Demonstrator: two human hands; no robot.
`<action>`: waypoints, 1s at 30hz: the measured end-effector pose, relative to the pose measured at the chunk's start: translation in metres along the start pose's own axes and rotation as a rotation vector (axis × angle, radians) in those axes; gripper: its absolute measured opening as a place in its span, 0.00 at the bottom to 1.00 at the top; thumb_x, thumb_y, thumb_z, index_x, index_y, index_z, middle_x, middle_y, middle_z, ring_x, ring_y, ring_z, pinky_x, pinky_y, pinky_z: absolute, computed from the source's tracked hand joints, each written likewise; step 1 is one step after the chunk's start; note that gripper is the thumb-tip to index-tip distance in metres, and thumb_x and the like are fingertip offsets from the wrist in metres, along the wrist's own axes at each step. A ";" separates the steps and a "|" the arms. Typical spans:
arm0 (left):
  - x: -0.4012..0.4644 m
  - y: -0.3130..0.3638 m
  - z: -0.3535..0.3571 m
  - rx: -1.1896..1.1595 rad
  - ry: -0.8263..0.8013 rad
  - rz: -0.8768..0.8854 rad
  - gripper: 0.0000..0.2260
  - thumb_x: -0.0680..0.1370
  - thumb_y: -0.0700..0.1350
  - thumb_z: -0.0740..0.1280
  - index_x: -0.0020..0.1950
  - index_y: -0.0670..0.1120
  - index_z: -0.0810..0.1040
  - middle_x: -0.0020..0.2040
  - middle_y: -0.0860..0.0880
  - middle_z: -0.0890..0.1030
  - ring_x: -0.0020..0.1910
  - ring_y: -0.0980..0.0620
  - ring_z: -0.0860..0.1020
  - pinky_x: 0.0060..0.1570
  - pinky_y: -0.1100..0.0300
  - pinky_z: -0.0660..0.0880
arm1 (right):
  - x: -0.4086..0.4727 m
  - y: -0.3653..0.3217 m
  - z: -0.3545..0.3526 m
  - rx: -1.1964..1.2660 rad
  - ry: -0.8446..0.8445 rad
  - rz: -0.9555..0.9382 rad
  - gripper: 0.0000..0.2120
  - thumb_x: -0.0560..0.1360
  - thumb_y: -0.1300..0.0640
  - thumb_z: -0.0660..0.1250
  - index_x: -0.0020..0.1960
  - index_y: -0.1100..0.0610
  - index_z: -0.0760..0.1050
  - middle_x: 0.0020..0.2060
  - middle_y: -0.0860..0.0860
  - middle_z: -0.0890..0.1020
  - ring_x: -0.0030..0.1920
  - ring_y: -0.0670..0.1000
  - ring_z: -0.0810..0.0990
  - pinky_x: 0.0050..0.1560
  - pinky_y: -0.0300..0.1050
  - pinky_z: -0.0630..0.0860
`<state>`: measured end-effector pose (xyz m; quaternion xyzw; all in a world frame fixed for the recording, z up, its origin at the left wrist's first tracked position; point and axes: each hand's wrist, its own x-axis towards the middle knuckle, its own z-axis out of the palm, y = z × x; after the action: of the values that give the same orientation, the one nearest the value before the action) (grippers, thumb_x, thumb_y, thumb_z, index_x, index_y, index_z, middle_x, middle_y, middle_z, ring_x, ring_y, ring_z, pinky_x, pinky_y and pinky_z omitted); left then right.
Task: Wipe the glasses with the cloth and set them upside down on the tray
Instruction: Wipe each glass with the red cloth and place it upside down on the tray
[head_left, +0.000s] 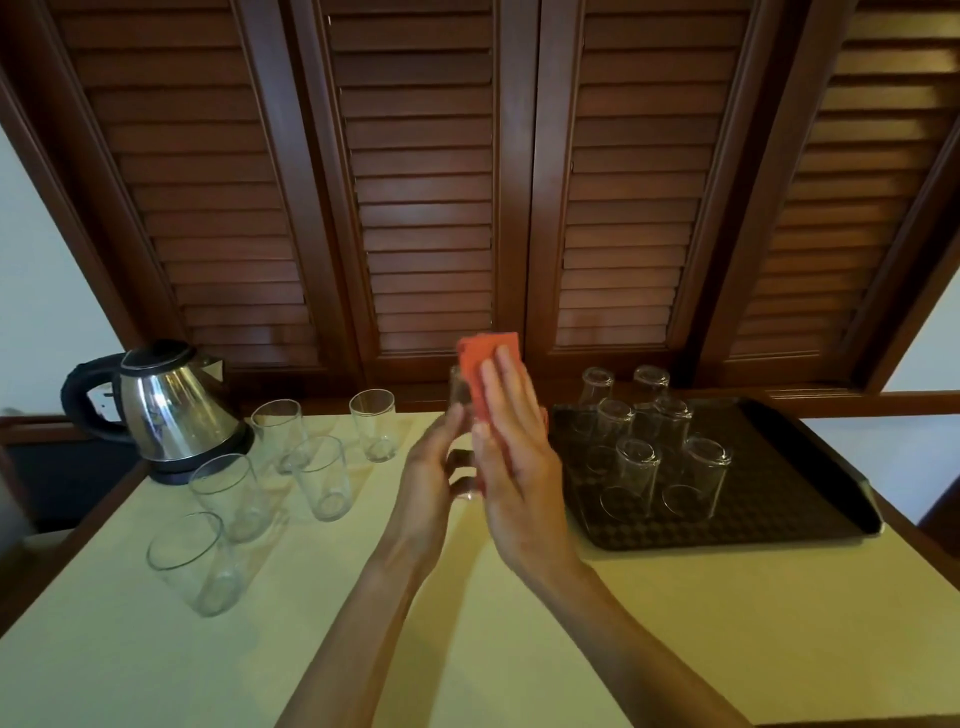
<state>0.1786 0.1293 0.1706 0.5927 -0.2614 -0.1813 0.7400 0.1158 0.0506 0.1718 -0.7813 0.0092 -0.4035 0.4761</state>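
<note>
My left hand (434, 467) holds a clear glass (460, 392) up above the table's middle, fingers curled round its lower part. My right hand (511, 452) presses a folded orange cloth (485, 364) flat against the glass's right side with straight fingers. Much of the glass is hidden between the hands and the cloth. Several clear glasses (319, 478) stand upright on the table to the left. A dark patterned tray (779, 467) on the right carries several glasses (636, 478) set upside down.
A steel electric kettle (171, 410) with a black handle stands at the table's back left. The pale yellow table (156, 665) ends in dark wooden edges. Brown louvred shutters (426, 182) rise right behind the table.
</note>
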 end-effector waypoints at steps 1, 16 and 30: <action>0.002 0.002 -0.001 -0.012 0.039 0.026 0.19 0.85 0.60 0.58 0.70 0.56 0.80 0.66 0.50 0.83 0.64 0.46 0.82 0.60 0.48 0.80 | -0.011 0.003 0.002 -0.021 -0.031 -0.035 0.24 0.85 0.48 0.52 0.80 0.48 0.56 0.81 0.41 0.54 0.81 0.44 0.50 0.80 0.56 0.48; -0.005 0.000 -0.006 -0.072 0.064 0.042 0.23 0.79 0.59 0.65 0.70 0.50 0.79 0.60 0.48 0.84 0.57 0.48 0.84 0.52 0.54 0.80 | -0.030 0.007 -0.003 0.273 -0.024 0.152 0.25 0.84 0.49 0.55 0.80 0.41 0.55 0.78 0.36 0.61 0.78 0.40 0.59 0.79 0.49 0.61; -0.013 0.003 -0.008 -0.083 0.051 0.068 0.23 0.82 0.57 0.62 0.72 0.46 0.79 0.64 0.46 0.85 0.64 0.45 0.83 0.64 0.44 0.79 | -0.012 -0.011 -0.007 0.154 -0.053 0.065 0.24 0.85 0.50 0.55 0.80 0.46 0.56 0.80 0.40 0.59 0.79 0.40 0.57 0.80 0.48 0.55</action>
<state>0.1725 0.1439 0.1700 0.5567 -0.2547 -0.1518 0.7760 0.0990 0.0560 0.1744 -0.7520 -0.0091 -0.3663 0.5479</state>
